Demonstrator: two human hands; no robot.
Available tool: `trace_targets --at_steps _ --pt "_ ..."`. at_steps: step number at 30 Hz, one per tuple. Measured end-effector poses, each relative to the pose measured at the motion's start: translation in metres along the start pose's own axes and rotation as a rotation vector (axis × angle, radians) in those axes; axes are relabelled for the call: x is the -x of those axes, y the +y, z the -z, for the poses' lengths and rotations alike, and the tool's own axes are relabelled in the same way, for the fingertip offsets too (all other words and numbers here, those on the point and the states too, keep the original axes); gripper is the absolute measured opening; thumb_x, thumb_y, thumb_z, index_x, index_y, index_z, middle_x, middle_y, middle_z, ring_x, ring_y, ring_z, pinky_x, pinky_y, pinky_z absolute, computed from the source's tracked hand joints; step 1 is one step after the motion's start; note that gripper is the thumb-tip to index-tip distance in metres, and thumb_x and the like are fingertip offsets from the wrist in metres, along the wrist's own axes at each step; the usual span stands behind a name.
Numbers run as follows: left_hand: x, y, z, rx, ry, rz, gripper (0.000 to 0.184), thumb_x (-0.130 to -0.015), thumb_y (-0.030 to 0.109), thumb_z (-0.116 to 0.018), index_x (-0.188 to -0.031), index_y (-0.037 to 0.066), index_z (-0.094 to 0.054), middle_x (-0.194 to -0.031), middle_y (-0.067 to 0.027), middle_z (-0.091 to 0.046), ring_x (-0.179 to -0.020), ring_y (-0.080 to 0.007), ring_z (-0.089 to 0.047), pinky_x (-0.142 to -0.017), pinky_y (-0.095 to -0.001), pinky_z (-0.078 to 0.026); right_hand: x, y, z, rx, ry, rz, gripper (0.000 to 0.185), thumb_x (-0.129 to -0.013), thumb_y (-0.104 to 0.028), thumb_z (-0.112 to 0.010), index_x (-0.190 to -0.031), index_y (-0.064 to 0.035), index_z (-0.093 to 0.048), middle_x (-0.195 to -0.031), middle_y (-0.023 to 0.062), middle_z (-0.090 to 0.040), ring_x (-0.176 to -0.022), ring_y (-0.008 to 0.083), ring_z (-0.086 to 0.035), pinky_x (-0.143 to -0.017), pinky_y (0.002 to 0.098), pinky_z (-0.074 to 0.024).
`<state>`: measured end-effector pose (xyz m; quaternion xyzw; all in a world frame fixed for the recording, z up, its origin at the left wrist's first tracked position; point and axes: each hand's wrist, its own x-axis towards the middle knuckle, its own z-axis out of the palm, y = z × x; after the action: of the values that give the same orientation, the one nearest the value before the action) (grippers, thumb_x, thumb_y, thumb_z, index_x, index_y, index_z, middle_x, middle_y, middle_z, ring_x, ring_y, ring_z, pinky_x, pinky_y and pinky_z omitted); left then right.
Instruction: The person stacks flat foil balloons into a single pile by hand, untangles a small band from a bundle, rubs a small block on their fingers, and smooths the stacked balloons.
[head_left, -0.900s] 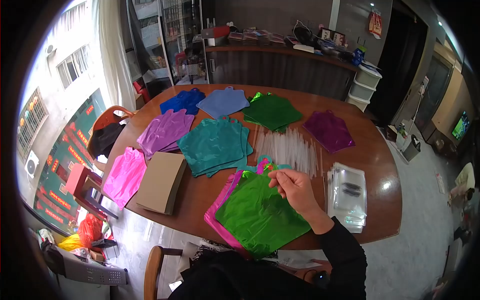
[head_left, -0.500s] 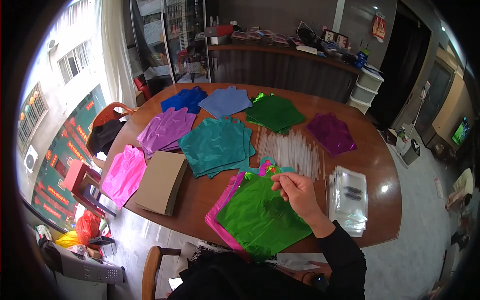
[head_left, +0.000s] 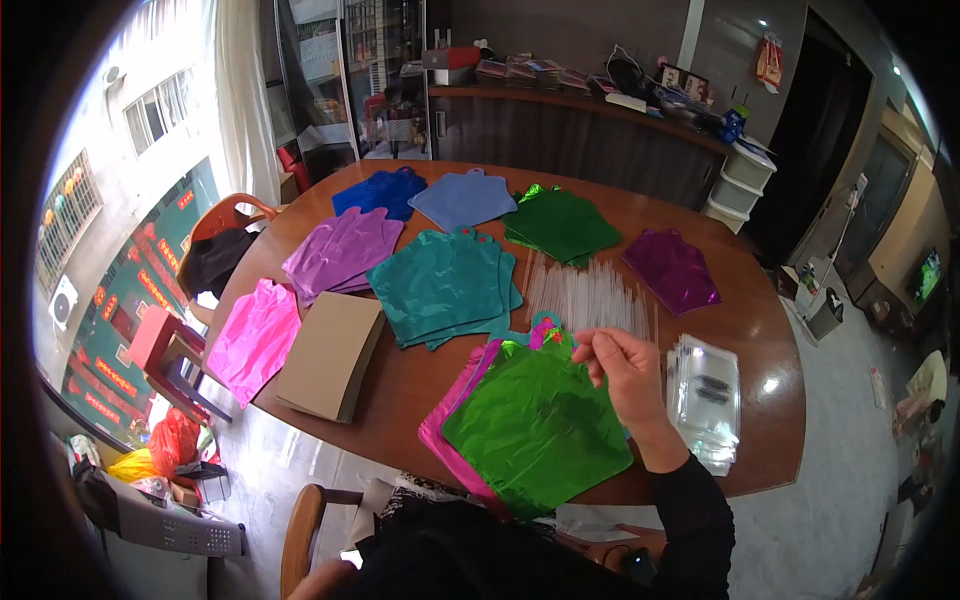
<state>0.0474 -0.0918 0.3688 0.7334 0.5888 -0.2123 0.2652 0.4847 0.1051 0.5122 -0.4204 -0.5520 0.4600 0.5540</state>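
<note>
My right hand (head_left: 625,378) is over the upper right part of a shiny green foil sheet (head_left: 535,425). Its thumb and fingers are pinched together; whether anything is between the fingertips is too small to make out. Under the green sheet, pink sheets (head_left: 432,430) stick out on the left, and teal loops show at the top edge. Only a bit of my left hand (head_left: 325,580) appears at the bottom edge, its fingers hidden. Just beyond the green sheet lie many thin white sticks (head_left: 590,300). A stack of clear plastic packets (head_left: 703,400) lies right of my right hand.
Around the wooden table (head_left: 770,440) lie teal sheets (head_left: 440,285), purple sheets (head_left: 340,250), blue sheets (head_left: 380,195), dark green sheets (head_left: 560,228), a magenta sheet (head_left: 672,268) and pink foil (head_left: 255,340). A brown cardboard stack (head_left: 325,355) sits left. A chair (head_left: 305,530) stands in front.
My right hand has moved slightly right, its fingers still pinched. Part of my left hand has come into view at the bottom. The view has shifted a little.
</note>
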Motion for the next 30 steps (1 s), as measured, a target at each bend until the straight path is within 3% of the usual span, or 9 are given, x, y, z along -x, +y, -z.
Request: trace_targets --at_steps 5,7,9,10,12,14,17,22,30 --pt "0.038 0.045 0.083 -0.078 -0.062 -0.034 0.024 -0.092 0.024 -0.066 -0.091 0.002 -0.075 -0.087 -0.013 -0.074 -0.075 -0.033 -0.068 -0.069 -0.0423 -0.053 0.012 -0.021 0.008 0.08 -0.018 0.029 0.023 -0.102 -0.008 -0.053 -0.111 0.0046 -0.071 -0.09 0.0087 -0.071 -0.067 0.0072 -0.053 -0.06 0.0184 -0.0441" --pt "0.038 0.071 0.123 0.258 0.433 -0.202 0.023 -0.089 0.026 -0.071 -0.088 0.003 -0.072 -0.076 -0.0104 -0.07 -0.062 -0.0332 -0.063 -0.062 -0.0432 -0.05 0.017 -0.027 0.014 0.178 -0.047 0.027 0.024 -0.101 -0.007 -0.053 -0.112 0.0047 -0.07 -0.094 0.0098 -0.072 -0.07 0.008 -0.055 -0.063 0.0185 -0.0457" --pt "0.044 0.104 0.16 0.546 0.466 -0.213 0.038 -0.082 0.029 -0.08 -0.106 0.002 -0.068 -0.094 -0.0145 -0.069 -0.08 -0.0323 -0.065 -0.074 -0.0427 -0.052 0.022 -0.031 0.02 0.275 -0.064 0.026 0.023 -0.101 -0.007 -0.054 -0.113 0.0046 -0.07 -0.096 0.0103 -0.071 -0.073 0.01 -0.056 -0.065 0.0201 -0.0467" --pt "0.036 0.113 0.168 0.546 0.462 -0.217 0.038 -0.082 0.029 -0.08 -0.106 0.002 -0.068 -0.094 -0.0145 -0.069 -0.08 -0.0323 -0.065 -0.074 -0.0427 -0.052 0.026 -0.033 0.023 0.372 -0.083 0.019 0.024 -0.1 -0.007 -0.055 -0.114 0.0045 -0.07 -0.098 0.0109 -0.071 -0.075 0.0121 -0.058 -0.067 0.0217 -0.0477" --pt "0.011 0.124 0.178 0.285 0.887 -0.529 0.074 -0.075 0.034 -0.087 -0.131 -0.001 -0.054 -0.123 -0.0201 -0.058 -0.11 -0.0354 -0.058 -0.092 -0.0424 -0.049 0.032 -0.036 0.031 0.572 -0.116 0.005 0.024 -0.098 -0.007 -0.056 -0.115 0.0042 -0.069 -0.102 0.012 -0.071 -0.08 0.0161 -0.061 -0.071 0.0248 -0.0497" --pt "-0.018 0.124 0.183 0.233 0.86 -0.591 0.113 -0.059 0.043 -0.095 -0.145 -0.003 -0.038 -0.142 -0.0216 -0.044 -0.131 -0.0388 -0.044 -0.111 -0.0469 -0.038 0.034 -0.029 0.043 0.684 -0.123 -0.022 0.026 -0.097 -0.007 -0.057 -0.118 0.0039 -0.068 -0.103 0.0121 -0.071 -0.081 0.0185 -0.062 -0.072 0.0266 -0.0501" --pt "-0.049 0.13 0.192 0.115 0.896 -0.551 0.125 -0.052 0.048 -0.096 -0.147 -0.006 -0.035 -0.142 -0.024 -0.046 -0.134 -0.0408 -0.042 -0.117 -0.0508 -0.031 0.028 -0.004 0.056 0.999 -0.161 -0.081 0.033 -0.094 -0.007 -0.059 -0.126 0.0029 -0.063 -0.106 0.0125 -0.069 -0.086 0.0254 -0.064 -0.076 0.0323 -0.0513" --pt "-0.076 0.129 0.193 0.104 0.821 -0.574 0.129 -0.053 0.057 -0.092 -0.147 -0.007 -0.032 -0.141 -0.0259 -0.045 -0.131 -0.0433 -0.043 -0.118 -0.0566 -0.023 0.025 0.052 0.062 1.238 -0.059 0.034 0.045 -0.092 -0.007 -0.06 -0.135 0.0021 -0.054 -0.106 0.0128 -0.065 -0.087 0.0295 -0.063 -0.078 0.0366 -0.0511" --pt "-0.079 0.121 0.18 0.145 0.79 -0.547 0.133 -0.048 0.053 -0.096 -0.15 -0.005 -0.032 -0.142 -0.0248 -0.048 -0.135 -0.0407 -0.042 -0.12 -0.0547 -0.021 0.017 0.047 0.037 1.081 -0.081 -0.081 0.048 -0.092 -0.007 -0.059 -0.138 0.0025 -0.048 -0.106 0.0125 -0.062 -0.087 0.0271 -0.061 -0.079 0.0362 -0.0504"
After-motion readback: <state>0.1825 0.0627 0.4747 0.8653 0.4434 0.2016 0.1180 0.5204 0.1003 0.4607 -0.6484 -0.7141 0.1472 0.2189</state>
